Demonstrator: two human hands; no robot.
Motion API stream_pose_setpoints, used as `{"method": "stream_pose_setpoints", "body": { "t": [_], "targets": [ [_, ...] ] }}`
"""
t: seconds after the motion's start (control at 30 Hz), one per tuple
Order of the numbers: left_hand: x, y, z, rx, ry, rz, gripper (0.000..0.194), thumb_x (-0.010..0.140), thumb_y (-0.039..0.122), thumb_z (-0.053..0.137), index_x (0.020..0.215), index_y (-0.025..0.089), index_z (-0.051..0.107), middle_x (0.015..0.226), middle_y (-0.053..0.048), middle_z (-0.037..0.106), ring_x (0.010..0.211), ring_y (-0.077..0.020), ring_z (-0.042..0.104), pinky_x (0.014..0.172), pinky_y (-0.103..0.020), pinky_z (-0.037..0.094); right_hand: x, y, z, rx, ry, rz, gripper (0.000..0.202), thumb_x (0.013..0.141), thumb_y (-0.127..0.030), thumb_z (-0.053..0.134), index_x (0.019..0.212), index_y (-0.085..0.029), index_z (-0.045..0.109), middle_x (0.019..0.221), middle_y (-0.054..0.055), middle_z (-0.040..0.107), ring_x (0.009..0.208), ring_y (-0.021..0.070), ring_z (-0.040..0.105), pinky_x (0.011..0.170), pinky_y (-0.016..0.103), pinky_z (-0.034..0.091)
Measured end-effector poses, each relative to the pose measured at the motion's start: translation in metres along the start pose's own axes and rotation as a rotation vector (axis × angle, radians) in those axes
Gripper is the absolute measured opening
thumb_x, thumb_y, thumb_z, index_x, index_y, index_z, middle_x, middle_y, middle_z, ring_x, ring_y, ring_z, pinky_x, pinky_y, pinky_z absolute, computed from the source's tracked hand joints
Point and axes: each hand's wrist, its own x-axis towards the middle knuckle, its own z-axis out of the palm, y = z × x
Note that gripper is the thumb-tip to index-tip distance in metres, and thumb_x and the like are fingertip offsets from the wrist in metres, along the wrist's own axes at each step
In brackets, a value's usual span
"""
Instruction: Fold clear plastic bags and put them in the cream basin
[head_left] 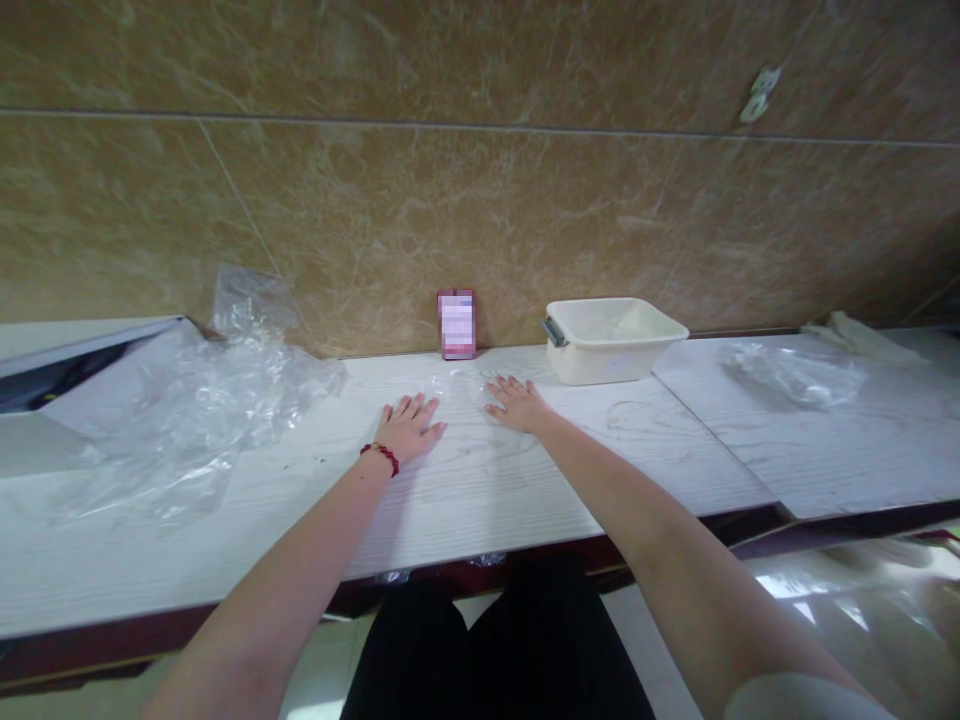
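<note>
My left hand (409,428) lies palm down on the white wood-grain tabletop (480,500), fingers spread, with a red bead bracelet (381,455) at the wrist. To its right, my right hand (517,405) also rests flat on the surface with its fingers apart. Neither hand holds anything. Behind them a phone (457,325) with a blurred screen stands upright against the wall. Just beyond my right hand sits a cream plastic bin (615,345) with a grey handle clip; little of its inside can be made out.
Crumpled clear plastic bags (232,390) spread over the left side, beside a white box (45,445) with something dark inside. Another clear bag (799,375) lies at the right. A marbled tile wall (480,220) with a socket (760,95) closes off the back.
</note>
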Motion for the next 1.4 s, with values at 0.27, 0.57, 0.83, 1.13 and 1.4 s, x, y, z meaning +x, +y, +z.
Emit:
{"method": "stream_pose_setpoints", "body": {
  "t": [0.27, 0.57, 0.83, 1.13, 1.4],
  "targets": [
    [0.028, 0.013, -0.006, 0.05, 0.149, 0.133, 0.057, 0.084, 0.042, 0.015, 0.129, 0.01, 0.026, 0.136, -0.012, 0.026, 0.126, -0.0235, 0.016, 0.101, -0.044, 0.01, -0.001, -0.001, 0.002, -0.011, 0.026, 0.017, 0.062, 0.08, -0.058, 0.015, 0.133, -0.027, 0.017, 0.14, 0.002, 0.012, 0.127, 0.0224, 0.01, 0.099, 0.046, 0.007],
    [0.069, 0.045, -0.004, -0.037, -0.053, 0.502, 0.057, 0.082, 0.049, 0.02, 0.132, 0.02, 0.02, 0.138, -0.007, 0.022, 0.126, -0.021, 0.017, 0.1, -0.041, 0.013, -0.003, -0.003, 0.003, -0.045, 0.072, 0.022, 0.06, 0.08, -0.056, 0.016, 0.132, -0.027, 0.019, 0.139, 0.002, 0.015, 0.126, 0.0222, 0.012, 0.099, 0.045, 0.007],
    [0.085, 0.01, -0.009, -0.026, -0.041, 0.251, 0.059, 0.081, 0.051, 0.016, 0.131, 0.021, 0.022, 0.139, -0.007, 0.019, 0.126, -0.023, 0.015, 0.099, -0.044, 0.013, -0.001, -0.001, 0.006, -0.033, 0.104, 0.019, 0.061, 0.079, -0.058, 0.015, 0.131, -0.028, 0.023, 0.139, 0.002, 0.017, 0.126, 0.0222, 0.013, 0.099, 0.046, 0.009],
    [0.023, 0.01, -0.018, -0.118, 0.004, 0.236, 0.061, 0.083, 0.048, 0.014, 0.133, 0.013, 0.014, 0.138, -0.013, 0.019, 0.127, -0.0227, 0.012, 0.1, -0.043, 0.015, -0.004, -0.003, 0.002, -0.021, 0.087, 0.017, 0.06, 0.08, -0.057, 0.016, 0.131, -0.028, 0.023, 0.139, 0.002, 0.016, 0.126, 0.0221, 0.013, 0.099, 0.045, 0.009],
    [-0.049, 0.018, -0.013, 0.004, 0.006, 0.474, 0.069, 0.077, 0.058, 0.024, 0.134, 0.021, 0.011, 0.14, -0.01, 0.013, 0.127, -0.0258, 0.006, 0.1, -0.047, 0.006, -0.002, -0.002, 0.002, -0.002, 0.056, 0.049, 0.061, 0.078, -0.06, 0.017, 0.132, -0.029, 0.02, 0.14, 0.002, 0.013, 0.126, 0.024, 0.01, 0.097, 0.05, 0.006]
  ]
}}
